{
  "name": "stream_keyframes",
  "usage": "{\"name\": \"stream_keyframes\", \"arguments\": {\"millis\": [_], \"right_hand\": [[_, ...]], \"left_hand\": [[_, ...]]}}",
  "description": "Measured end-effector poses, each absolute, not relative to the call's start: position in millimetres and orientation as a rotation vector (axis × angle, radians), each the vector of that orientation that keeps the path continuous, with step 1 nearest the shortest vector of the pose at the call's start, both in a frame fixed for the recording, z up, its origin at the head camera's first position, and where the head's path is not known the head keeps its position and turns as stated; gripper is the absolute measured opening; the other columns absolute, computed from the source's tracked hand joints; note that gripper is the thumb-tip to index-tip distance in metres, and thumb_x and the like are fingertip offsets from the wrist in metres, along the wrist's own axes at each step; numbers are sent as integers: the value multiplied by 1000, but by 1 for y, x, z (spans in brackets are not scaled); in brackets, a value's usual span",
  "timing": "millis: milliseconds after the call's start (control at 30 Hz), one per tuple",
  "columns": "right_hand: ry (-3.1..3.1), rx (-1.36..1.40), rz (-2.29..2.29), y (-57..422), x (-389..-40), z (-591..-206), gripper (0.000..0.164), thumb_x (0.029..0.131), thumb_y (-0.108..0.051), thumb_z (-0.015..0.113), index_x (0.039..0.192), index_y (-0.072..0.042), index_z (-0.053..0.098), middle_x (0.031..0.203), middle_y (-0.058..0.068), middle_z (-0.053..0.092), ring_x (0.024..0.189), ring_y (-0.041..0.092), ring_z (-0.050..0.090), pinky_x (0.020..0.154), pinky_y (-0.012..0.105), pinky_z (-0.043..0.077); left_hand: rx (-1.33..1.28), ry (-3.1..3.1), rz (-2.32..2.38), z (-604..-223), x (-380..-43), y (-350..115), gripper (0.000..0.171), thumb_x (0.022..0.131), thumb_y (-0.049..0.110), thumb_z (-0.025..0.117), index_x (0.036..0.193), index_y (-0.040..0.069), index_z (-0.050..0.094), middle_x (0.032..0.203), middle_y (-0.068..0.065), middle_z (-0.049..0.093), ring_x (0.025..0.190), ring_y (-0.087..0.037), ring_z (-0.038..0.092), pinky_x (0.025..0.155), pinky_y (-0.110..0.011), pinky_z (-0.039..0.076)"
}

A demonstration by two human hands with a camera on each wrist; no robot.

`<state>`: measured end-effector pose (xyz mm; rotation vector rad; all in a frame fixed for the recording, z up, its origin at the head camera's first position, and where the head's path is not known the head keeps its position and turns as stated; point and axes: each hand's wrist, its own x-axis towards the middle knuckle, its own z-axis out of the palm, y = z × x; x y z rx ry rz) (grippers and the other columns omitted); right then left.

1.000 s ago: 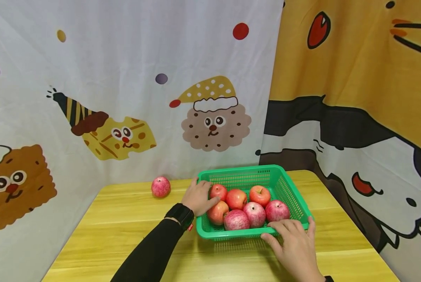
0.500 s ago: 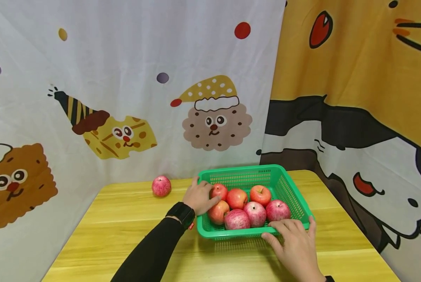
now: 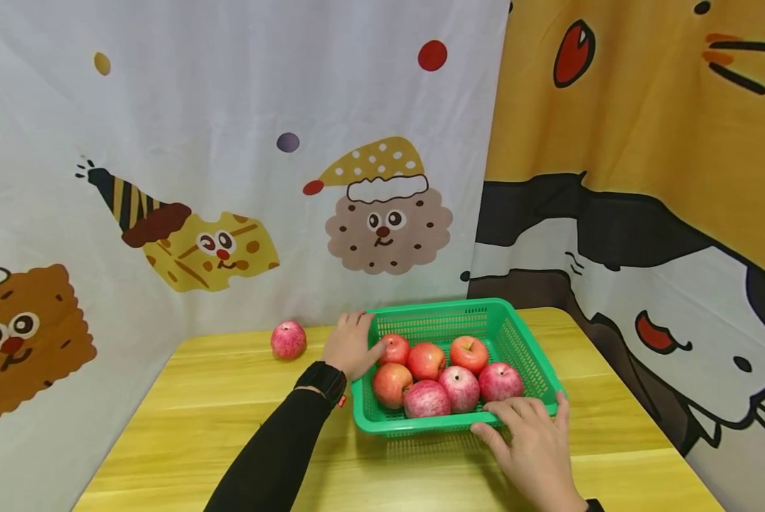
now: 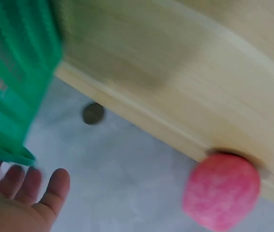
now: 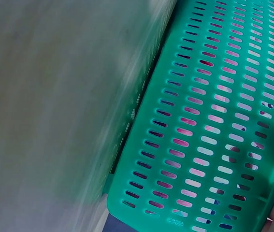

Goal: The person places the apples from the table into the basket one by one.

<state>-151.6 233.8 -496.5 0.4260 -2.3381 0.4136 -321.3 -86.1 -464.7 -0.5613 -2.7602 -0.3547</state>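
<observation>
A green plastic basket [image 3: 414, 427] with slotted walls sits on the table, holding several red apples [image 3: 462, 389] in its front left part. At its left rim is my left hand [image 3: 349, 347], thumb toward the inside. In the left wrist view, the fingers [image 4: 56, 189] are extended right by the edge of the basket [image 4: 35, 96]. My right hand [image 3: 536, 448] grips the front right rim, fingers over the top and thumb outside. The right wrist view shows the basket's slotted wall [image 5: 199, 125], with only bits of that hand at the right edge.
One more apple [image 3: 289, 340] lies on the wooden table [image 3: 229, 398] near its back edge, left of the basket. A printed cartoon curtain [image 3: 229, 142] hangs right behind the table and along its right side.
My left hand has shifted slightly up and left, its fingers loosening from over the basket's left rim. The right hand keeps its grip, and the basket and apples stay in place.
</observation>
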Motion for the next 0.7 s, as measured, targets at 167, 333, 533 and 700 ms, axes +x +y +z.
{"name": "stream_keyframes", "arguments": {"millis": [167,333,533,700], "right_hand": [[-2339,422,420,234,-152,-496,39,78,-56,73,97,-21,75,94,-2,68,95,26,54,103,76,9],[-2357,412,430,232,-152,-496,39,79,-56,72,97,-23,75,94,-5,67,97,25,53,104,75,7],[-2376,411,427,232,-152,-495,39,79,-57,72,98,-23,74,95,-5,67,98,24,52,105,74,7],[-2376,402,425,233,-152,-496,39,78,-58,72,97,-24,74,95,-5,67,98,24,53,105,74,7]], "left_hand": [[-380,-2744,-292,-464,-334,-115,68,95,58,49,138,4,51,136,-18,48,122,-37,39,103,-56,36],[-93,-2872,-155,-461,-333,-158,79,93,69,43,134,2,56,135,-25,49,124,-50,33,100,-72,24],[128,-3020,-399,-472,-325,-199,70,89,44,67,143,5,46,139,-33,35,106,-61,43,83,-73,43],[46,-2974,-426,-478,-328,-212,81,85,39,74,143,-6,39,131,-35,37,93,-55,51,77,-63,51]]}}
